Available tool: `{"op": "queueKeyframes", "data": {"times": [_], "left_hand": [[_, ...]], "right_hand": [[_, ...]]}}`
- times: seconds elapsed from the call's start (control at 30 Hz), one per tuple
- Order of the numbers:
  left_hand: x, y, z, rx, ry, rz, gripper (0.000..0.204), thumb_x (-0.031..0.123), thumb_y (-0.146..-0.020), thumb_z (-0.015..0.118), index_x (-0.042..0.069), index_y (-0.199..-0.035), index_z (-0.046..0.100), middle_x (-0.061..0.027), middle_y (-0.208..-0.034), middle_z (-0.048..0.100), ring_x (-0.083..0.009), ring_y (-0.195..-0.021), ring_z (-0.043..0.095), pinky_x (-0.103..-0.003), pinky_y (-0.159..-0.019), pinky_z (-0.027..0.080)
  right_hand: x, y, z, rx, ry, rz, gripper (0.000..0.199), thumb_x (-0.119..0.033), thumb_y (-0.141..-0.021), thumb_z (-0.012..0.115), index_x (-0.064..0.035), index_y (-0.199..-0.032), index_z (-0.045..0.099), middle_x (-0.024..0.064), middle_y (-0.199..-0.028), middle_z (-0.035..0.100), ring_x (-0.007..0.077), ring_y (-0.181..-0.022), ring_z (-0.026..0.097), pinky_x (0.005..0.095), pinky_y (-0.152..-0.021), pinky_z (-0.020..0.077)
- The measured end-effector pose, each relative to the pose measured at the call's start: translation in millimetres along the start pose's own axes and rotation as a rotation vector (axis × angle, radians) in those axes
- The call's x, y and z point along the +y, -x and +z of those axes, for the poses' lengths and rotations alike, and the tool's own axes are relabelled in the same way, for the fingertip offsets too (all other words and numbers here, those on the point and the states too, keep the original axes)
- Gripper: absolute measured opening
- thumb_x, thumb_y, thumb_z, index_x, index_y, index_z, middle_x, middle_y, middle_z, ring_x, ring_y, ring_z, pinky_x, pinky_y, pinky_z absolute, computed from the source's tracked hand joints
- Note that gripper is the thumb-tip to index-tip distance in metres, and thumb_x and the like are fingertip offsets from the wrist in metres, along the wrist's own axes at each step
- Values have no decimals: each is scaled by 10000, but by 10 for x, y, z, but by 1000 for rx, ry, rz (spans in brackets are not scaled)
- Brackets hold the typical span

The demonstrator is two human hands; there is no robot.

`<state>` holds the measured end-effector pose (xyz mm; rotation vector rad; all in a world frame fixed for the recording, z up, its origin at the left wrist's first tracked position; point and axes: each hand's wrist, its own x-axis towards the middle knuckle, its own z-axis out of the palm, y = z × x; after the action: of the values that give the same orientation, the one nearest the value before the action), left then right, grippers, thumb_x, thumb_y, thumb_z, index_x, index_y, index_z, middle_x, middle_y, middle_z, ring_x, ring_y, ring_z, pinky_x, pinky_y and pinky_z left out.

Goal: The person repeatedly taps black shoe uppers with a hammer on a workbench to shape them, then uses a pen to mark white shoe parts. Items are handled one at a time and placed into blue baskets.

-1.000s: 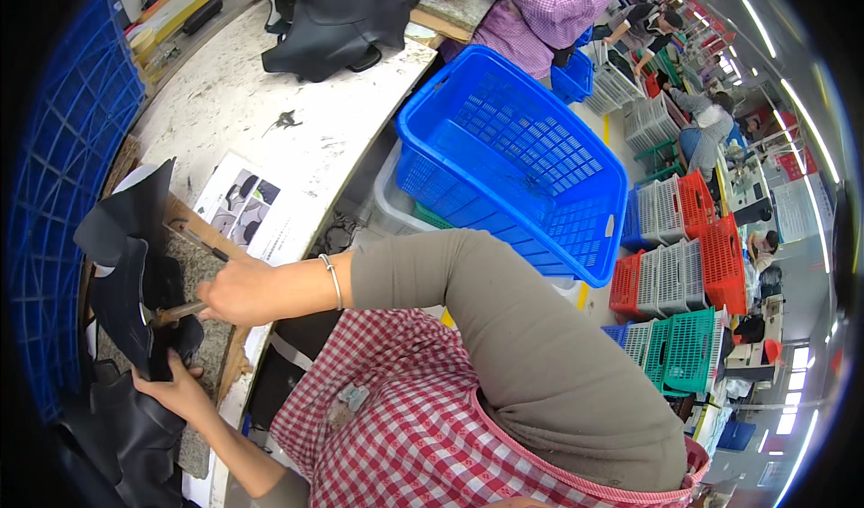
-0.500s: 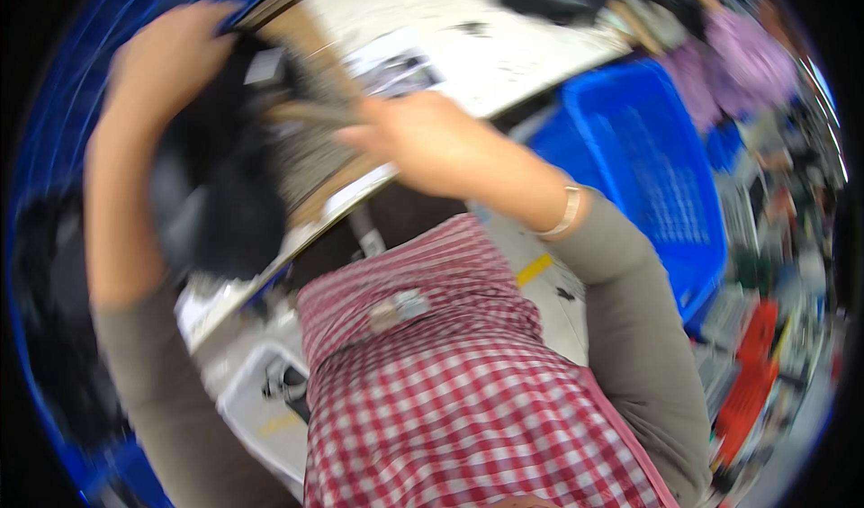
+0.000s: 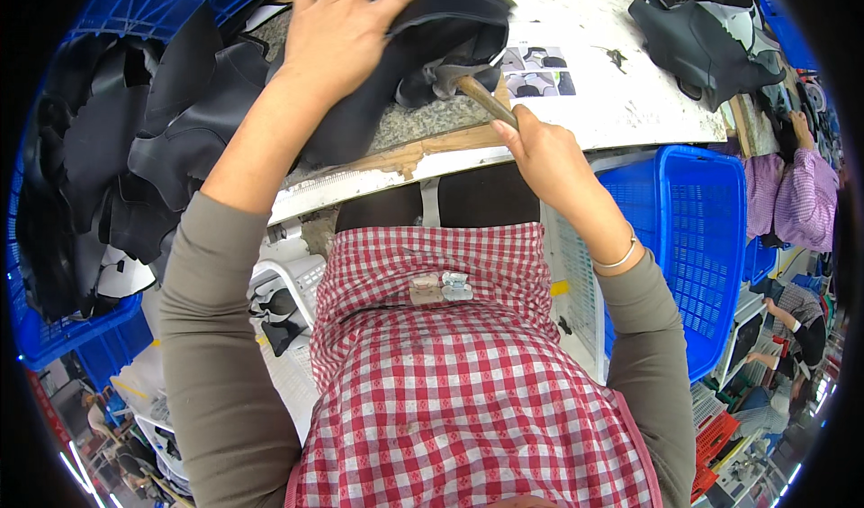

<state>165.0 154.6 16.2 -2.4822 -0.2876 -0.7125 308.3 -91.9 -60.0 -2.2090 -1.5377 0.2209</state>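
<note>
My left hand (image 3: 337, 35) lies on a black shoe upper (image 3: 454, 8) with its fingers spread. The upper rests across a grey speckled slab (image 3: 400, 128) near the front of the white worktable. My right hand (image 3: 549, 152) is wrapped round the wooden handle of a hammer (image 3: 487, 100). Its metal head is at the open edge of the upper, partly under the black material. Whether the head touches the slab I cannot tell.
Several black uppers (image 3: 103, 139) hang over a blue crate at left. Another pile of uppers (image 3: 706, 35) sits at the table's far right. A printed photo sheet (image 3: 540, 71) lies beyond the hammer. A blue basket (image 3: 697, 247) stands at right; a co-worker's pink sleeve (image 3: 805, 197) shows beyond.
The view has turned and steadied. My left hand has gone from the bent-over black material at the left to lying spread on the upper over the slab. The hammer stays in my right hand.
</note>
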Motion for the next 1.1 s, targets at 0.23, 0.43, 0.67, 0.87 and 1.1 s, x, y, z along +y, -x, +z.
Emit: {"op": "queueKeyframes", "data": {"times": [0.23,0.43,0.67,0.87,1.1], "left_hand": [[244,334,-219,-714,846,-479,793,135,-947,660,343,-1617,292,-240,-1297,667,-452,-1081,679,-499,-908,554],[156,660,49,-456,1190,-597,656,219,-1054,581,287,-1636,287,-129,-1634,406,-336,-1511,366,-389,-1204,326],[185,656,42,-311,1188,-545,649,201,-1040,570,144,-1629,305,-159,-1680,306,-293,-1559,280,-359,-1235,262],[152,584,98,-388,1185,-577,602,149,-1079,480,82,-1640,273,-141,-1700,267,-265,-1581,203,-386,-1265,160],[109,556,223,-298,1033,-378,543,126,-1114,425,158,-1640,295,-189,-1672,308,-309,-1550,291,-402,-1221,278]], "right_hand": [[-162,-120,-164,-28,35,-32,402,-378,-1066,545,3,-941,568,224,-625,644,450,-600,660,515,-549,531],[-358,-273,-362,29,-46,10,410,-386,-1067,543,11,-972,578,219,-635,651,428,-606,673,492,-535,533],[-168,-321,-353,16,-13,-76,365,-345,-1039,580,-4,-920,632,192,-706,672,386,-662,703,473,-563,550],[26,-488,-217,-83,-29,34,370,-417,-1008,590,-82,-977,744,137,-928,753,372,-908,731,486,-732,586],[236,-388,-90,-44,-69,74,555,-464,-1049,519,17,-848,710,216,-743,691,449,-763,687,540,-715,543]]}}
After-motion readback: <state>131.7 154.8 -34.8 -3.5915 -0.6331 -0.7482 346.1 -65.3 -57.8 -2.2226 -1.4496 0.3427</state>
